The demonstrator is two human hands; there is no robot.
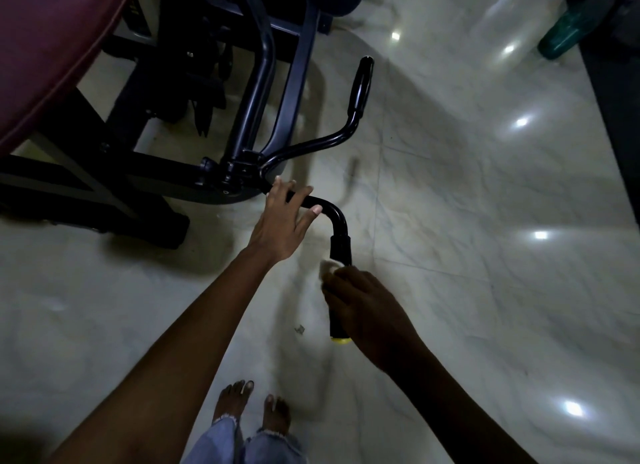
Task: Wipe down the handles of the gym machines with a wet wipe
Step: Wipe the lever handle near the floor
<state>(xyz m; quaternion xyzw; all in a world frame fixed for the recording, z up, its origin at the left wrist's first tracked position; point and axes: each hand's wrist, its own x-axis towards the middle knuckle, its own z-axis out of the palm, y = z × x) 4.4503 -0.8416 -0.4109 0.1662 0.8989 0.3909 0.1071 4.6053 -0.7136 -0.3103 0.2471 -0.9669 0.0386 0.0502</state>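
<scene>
A black gym machine arm ends in two handles. The near handle [340, 250] has a black foam grip and a yellow end cap [340, 341]. My right hand [372, 313] is wrapped around that grip with a white wet wipe [328, 267] pressed against it; only a corner of the wipe shows above my fingers. My left hand [282, 222] holds the bent metal tube [334, 214] just above the grip, fingers curled over it. The far handle [361, 85] points away, untouched.
The machine's dark frame [270, 82] and a maroon padded seat [45, 47] fill the upper left. A glossy marble floor [485, 221] spreads to the right. A green object [568, 33] lies at the top right beside a dark mat. My bare feet [252, 408] stand below.
</scene>
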